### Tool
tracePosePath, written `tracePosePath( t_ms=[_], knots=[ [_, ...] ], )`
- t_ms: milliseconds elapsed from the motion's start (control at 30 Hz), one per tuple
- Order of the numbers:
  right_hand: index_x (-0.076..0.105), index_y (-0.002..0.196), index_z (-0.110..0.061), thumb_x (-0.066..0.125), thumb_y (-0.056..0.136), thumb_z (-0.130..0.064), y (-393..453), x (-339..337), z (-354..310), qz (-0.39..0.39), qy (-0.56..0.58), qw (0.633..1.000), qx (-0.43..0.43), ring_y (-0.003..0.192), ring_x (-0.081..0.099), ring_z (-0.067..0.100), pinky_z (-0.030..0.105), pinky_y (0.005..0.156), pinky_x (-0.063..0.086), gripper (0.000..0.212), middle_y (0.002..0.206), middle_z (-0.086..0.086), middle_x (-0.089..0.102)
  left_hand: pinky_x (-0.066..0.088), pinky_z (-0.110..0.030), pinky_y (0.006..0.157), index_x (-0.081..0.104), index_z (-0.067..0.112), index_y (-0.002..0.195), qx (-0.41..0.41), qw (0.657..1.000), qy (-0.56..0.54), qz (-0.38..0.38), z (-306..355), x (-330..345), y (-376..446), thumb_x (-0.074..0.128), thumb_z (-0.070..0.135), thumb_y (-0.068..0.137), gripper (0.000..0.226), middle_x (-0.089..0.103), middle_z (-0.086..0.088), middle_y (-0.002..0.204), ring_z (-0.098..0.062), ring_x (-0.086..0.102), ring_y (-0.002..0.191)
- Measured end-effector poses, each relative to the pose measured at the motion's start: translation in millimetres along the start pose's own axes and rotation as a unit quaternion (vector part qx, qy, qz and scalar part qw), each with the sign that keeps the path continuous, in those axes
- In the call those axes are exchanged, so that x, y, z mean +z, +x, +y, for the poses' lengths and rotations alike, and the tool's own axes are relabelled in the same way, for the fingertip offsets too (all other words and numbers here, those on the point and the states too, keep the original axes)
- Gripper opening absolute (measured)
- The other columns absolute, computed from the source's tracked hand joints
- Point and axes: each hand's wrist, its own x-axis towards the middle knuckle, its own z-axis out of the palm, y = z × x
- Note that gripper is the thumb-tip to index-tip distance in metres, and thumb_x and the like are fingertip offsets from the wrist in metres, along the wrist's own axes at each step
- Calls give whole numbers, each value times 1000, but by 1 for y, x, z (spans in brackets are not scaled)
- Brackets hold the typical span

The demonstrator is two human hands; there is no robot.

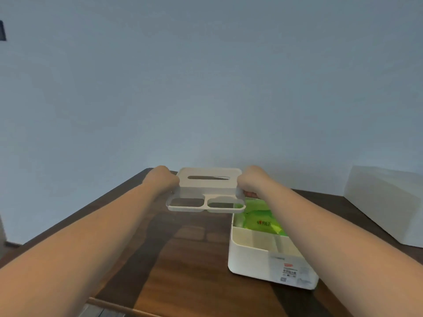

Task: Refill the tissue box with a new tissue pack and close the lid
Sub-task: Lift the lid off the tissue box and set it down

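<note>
Both hands hold the white lid (207,191) in the air above the brown table, left of the box. My left hand (161,179) grips its left end and my right hand (253,181) its right end. The lid has a tissue slot on top and two open cut-outs along its near edge. The white tissue box (256,257) stands open on the table under my right forearm. A green tissue pack (261,221) lies in its far compartment. The near compartment looks empty.
The dark wooden table (183,259) runs to a grey wall at the back. A large white box (386,202) stands at the right by the wall. The table's near edge shows at the bottom left.
</note>
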Motion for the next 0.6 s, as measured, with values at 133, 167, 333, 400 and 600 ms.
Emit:
tracePosePath(
  t_ms=[133,167,333,400,600],
  knots=[
    [56,57,-7,58,79,0,16,27,-30,-41,-66,997,-22,56,49,26,27,60,42,23,17,-2,40,29,-25,50,43,10,60,-39,998,51,13,-38,-2,13,48,4,77,19,42,-2,59,-17,36,51],
    [56,55,-7,58,80,-3,19,34,-38,-60,-107,992,-22,52,48,24,28,61,42,26,18,-2,41,29,-25,50,42,11,60,-49,997,60,13,-46,-1,16,48,4,78,20,42,-2,59,-17,36,51],
    [54,52,-10,65,82,-18,40,69,-59,-171,-260,950,-39,48,46,20,27,62,41,33,24,-2,47,32,-24,50,44,11,61,-83,993,83,-4,-74,9,30,49,6,82,22,46,-3,62,-15,41,53],
    [55,55,-8,65,84,-16,46,80,-59,-193,-252,948,-25,48,46,20,26,58,41,31,36,2,54,32,-23,50,44,10,61,-95,991,92,-9,-83,14,36,48,7,84,24,45,-3,62,-15,40,53],
    [56,67,-4,60,88,-5,56,98,-54,-229,-169,958,29,53,54,15,24,55,44,22,68,6,58,33,-21,50,45,10,60,-119,987,102,-18,-97,27,44,49,8,86,26,44,-4,63,-13,40,54]
  ],
)
